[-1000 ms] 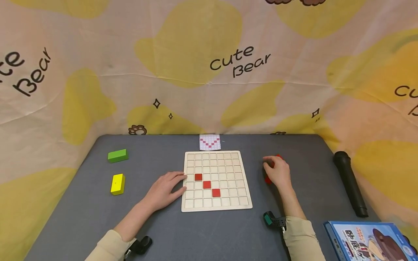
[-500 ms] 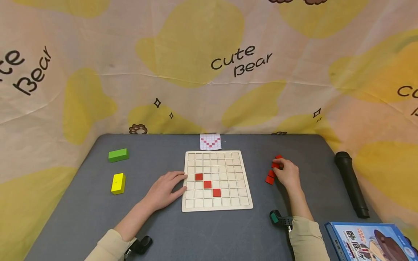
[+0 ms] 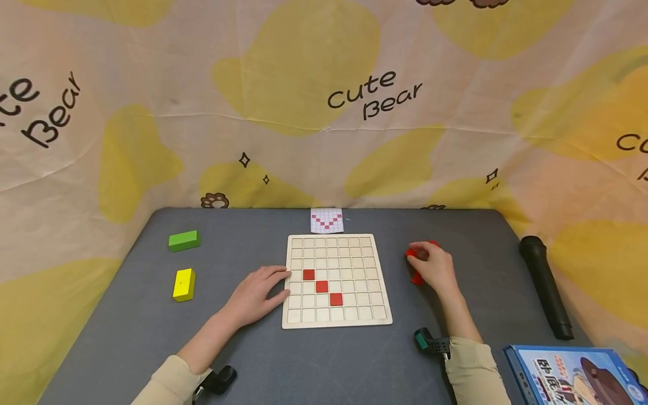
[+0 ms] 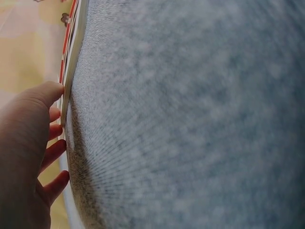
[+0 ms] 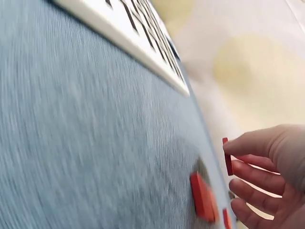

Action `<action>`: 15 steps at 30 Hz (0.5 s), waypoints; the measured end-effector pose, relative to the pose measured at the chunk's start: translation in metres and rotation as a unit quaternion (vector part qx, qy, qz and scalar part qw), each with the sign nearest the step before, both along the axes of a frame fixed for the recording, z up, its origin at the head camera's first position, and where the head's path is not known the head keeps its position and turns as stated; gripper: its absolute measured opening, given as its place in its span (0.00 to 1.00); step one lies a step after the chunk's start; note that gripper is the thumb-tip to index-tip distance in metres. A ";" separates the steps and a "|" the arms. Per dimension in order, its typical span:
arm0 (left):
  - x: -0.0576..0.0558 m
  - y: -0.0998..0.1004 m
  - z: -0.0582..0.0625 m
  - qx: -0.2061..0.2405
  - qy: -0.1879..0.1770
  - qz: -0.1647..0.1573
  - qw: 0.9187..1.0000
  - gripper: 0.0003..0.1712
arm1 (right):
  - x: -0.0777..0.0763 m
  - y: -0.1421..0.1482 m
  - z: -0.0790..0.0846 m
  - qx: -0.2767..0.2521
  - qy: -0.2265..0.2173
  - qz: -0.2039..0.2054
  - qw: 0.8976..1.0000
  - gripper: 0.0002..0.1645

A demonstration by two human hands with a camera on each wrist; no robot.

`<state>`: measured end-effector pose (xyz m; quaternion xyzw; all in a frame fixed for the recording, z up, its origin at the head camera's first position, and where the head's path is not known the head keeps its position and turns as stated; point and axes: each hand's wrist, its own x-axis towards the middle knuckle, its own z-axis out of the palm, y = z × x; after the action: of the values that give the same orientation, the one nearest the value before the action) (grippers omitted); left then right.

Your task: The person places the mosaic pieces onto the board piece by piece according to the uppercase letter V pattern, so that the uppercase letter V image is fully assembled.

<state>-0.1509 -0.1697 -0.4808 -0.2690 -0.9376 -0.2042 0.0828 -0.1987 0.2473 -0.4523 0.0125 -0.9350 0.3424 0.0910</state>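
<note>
A: Where is the right hand [image 3: 436, 267]?
B: To the right of the grid board [image 3: 354, 262] — thumb and fingers pinching a red tile [image 5: 228, 157], raised off the grey table [image 3: 283, 365].
A: What lies close to it?
B: Loose red tiles [image 3: 418, 278], on the table to the board's right, partly hidden by the hand.
A: And the left hand [image 3: 255, 295]?
B: Relaxed, fingers extended — the tips and thumb touch the board's left edge.
A: What does the board hold?
B: Three placed tiles [image 3: 322, 287], red, stepping diagonally from its left side toward its near edge.
A: Around it?
B: A patterned card [image 3: 326, 221] just behind it, a green block [image 3: 184, 241] and a yellow block [image 3: 184, 285] to its left, a black microphone [image 3: 547, 288] well to its right.
</note>
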 end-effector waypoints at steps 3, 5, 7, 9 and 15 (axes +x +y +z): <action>0.000 -0.001 0.000 0.001 0.000 -0.001 1.000 0.25 | 0.001 -0.014 0.002 -0.015 0.007 0.024 1.000 0.18; 0.000 -0.001 0.000 0.003 0.002 -0.003 1.000 0.25 | 0.001 -0.023 0.002 -0.019 0.014 0.041 0.999 0.18; 0.000 -0.001 0.000 0.004 0.005 -0.006 1.000 0.25 | 0.000 -0.032 0.002 -0.022 0.020 0.055 0.998 0.17; 0.000 -0.001 0.000 0.004 0.008 -0.008 1.000 0.24 | 0.000 -0.041 0.000 -0.022 0.024 0.066 0.997 0.17; -0.001 -0.001 0.000 0.001 0.018 -0.011 1.000 0.23 | 0.001 -0.069 -0.005 -0.037 0.029 0.103 0.994 0.17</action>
<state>-0.1520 -0.1706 -0.4805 -0.2831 -0.9327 -0.2012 0.0976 -0.1980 0.1779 -0.4569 0.1149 -0.9125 0.3838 0.0823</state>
